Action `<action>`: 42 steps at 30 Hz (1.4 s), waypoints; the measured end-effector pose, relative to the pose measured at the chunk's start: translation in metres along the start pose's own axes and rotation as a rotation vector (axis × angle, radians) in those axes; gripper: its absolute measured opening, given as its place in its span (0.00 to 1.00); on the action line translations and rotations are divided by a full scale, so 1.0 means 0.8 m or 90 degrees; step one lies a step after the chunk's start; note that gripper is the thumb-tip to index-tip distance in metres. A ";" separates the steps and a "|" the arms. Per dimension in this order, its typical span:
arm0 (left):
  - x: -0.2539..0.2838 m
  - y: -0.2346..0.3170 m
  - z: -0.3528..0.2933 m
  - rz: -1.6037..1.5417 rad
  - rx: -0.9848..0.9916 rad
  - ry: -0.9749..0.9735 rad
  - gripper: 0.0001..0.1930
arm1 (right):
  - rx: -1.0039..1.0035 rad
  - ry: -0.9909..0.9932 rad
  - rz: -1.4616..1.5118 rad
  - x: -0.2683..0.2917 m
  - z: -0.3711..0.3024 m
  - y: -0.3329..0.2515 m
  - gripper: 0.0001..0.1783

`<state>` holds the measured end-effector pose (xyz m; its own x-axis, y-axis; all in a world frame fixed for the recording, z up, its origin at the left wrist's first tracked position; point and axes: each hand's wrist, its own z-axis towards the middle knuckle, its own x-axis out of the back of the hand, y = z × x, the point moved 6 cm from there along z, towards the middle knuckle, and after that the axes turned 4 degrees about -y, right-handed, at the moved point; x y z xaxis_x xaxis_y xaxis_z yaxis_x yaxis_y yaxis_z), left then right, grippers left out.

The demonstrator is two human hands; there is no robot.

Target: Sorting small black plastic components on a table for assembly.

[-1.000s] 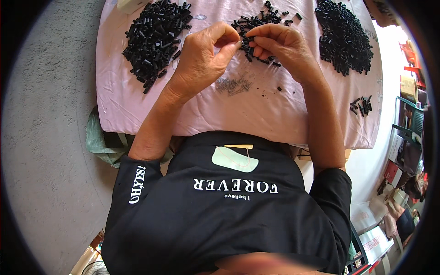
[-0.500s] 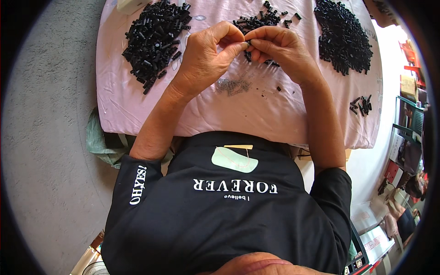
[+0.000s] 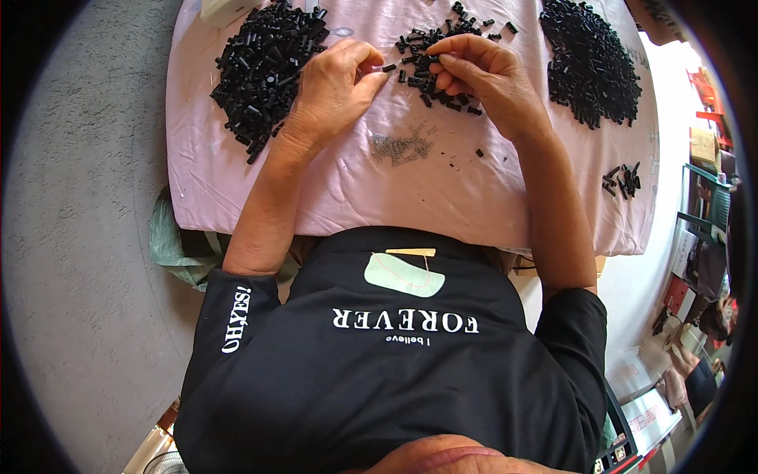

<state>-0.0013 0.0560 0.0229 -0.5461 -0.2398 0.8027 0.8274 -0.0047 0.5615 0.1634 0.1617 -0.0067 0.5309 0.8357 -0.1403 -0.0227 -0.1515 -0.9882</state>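
Observation:
Between the thumb and forefinger of my left hand (image 3: 332,91) is a small black cylindrical part (image 3: 389,69), its end sticking out to the right. That hand is beside a large heap of black tubular parts (image 3: 264,75). My right hand (image 3: 496,83) is over a looser scatter of short black parts (image 3: 454,33), its thumb and forefinger pinched together. Whether a piece is in that pinch is hard to tell against the black parts behind it. Nearer me, between the forearms, lies a patch of tiny grey wire pieces (image 3: 401,148) that look like small springs.
A dense heap of small black pieces (image 3: 592,67) covers the table's far right. Several thin black pieces (image 3: 622,182) lie near the right edge. A pink cloth (image 3: 355,197) covers the table. A whitish object (image 3: 223,9) stands at the far left; shelves with goods are off to the right.
My hands have come apart from where they met. The left moved left with the small black part; the right stayed over the middle scatter, fingers still pinched.

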 end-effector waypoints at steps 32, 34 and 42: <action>0.009 0.060 0.003 -0.181 -0.100 0.015 0.06 | -0.012 -0.019 0.074 -0.001 0.000 0.000 0.10; 0.008 0.061 0.004 -0.174 -0.103 0.014 0.06 | -0.001 -0.025 0.028 -0.003 0.001 -0.001 0.10; 0.006 0.059 0.002 -0.203 -0.130 0.028 0.07 | 0.002 -0.038 0.081 -0.006 0.001 0.002 0.10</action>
<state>0.0348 0.0562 0.0534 -0.7776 -0.2365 0.5826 0.6287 -0.2783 0.7261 0.1600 0.1580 -0.0078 0.4724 0.8398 -0.2674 -0.0888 -0.2565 -0.9625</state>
